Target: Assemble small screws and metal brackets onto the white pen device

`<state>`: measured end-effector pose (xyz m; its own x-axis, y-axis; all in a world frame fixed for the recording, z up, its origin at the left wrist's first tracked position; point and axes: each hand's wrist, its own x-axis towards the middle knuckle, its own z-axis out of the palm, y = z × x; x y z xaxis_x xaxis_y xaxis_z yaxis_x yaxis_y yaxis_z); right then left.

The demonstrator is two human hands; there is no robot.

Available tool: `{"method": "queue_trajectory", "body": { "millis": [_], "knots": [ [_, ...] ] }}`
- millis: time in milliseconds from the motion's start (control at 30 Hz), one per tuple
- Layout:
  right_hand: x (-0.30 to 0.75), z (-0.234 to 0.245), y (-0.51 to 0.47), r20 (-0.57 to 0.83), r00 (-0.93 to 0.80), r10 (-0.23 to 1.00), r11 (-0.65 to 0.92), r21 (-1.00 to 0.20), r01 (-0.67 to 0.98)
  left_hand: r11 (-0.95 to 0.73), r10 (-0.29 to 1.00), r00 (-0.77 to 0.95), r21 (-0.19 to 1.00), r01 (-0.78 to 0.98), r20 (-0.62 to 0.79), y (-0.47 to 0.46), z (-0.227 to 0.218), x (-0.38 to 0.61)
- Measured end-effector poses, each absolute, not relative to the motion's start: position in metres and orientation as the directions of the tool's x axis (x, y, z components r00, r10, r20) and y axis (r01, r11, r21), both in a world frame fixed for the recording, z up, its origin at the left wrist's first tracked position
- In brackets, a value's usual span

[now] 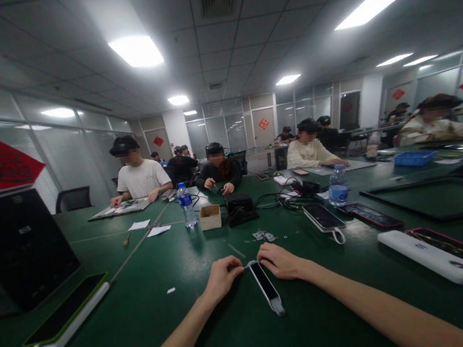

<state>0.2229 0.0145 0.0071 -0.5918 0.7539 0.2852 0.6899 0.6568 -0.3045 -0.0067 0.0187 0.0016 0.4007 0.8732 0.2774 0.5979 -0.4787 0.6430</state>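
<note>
On the green table, a narrow device (265, 283) with a black face and white edges lies lengthwise between my hands. Its near end has a pale tab. My left hand (224, 278) is closed in a pinch just left of the device's far end; what the fingertips hold is too small to make out. My right hand (282, 261) has bent fingers closed at the far right corner of the device. Just beyond my hands lie several small metal pieces (264, 236) and a clear thin strip (236, 250).
Farther off stand a small open box (211, 218), a black box (239, 208) with cables, and water bottles (186, 205). Phones and a white power bank (430, 256) lie right; a green-edged phone (67, 311) and black monitor (18, 249) are left. Several people sit across the table.
</note>
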Motion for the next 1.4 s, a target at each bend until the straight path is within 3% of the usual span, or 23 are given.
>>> {"method": "queue_trajectory", "body": {
  "millis": [500, 833, 1400],
  "knots": [
    [0.221, 0.004, 0.017, 0.321, -0.599, 0.733, 0.677, -0.268, 0.685, -0.407, 0.903, 0.368, 0.712, 0.572, 0.22, 0.016, 0.003, -0.003],
    [0.222, -0.001, 0.021, 0.336, -0.589, 0.735, 0.676, -0.287, 0.679, -0.402, 0.915, 0.285, 0.596, 0.695, 0.285, 0.013, 0.001, 0.0],
    [0.219, 0.008, 0.014, 0.3, -0.584, 0.754, 0.656, -0.289, 0.698, -0.406, 0.913, 0.35, 0.563, 0.72, 0.21, 0.01, 0.003, 0.003]
  ]
}}
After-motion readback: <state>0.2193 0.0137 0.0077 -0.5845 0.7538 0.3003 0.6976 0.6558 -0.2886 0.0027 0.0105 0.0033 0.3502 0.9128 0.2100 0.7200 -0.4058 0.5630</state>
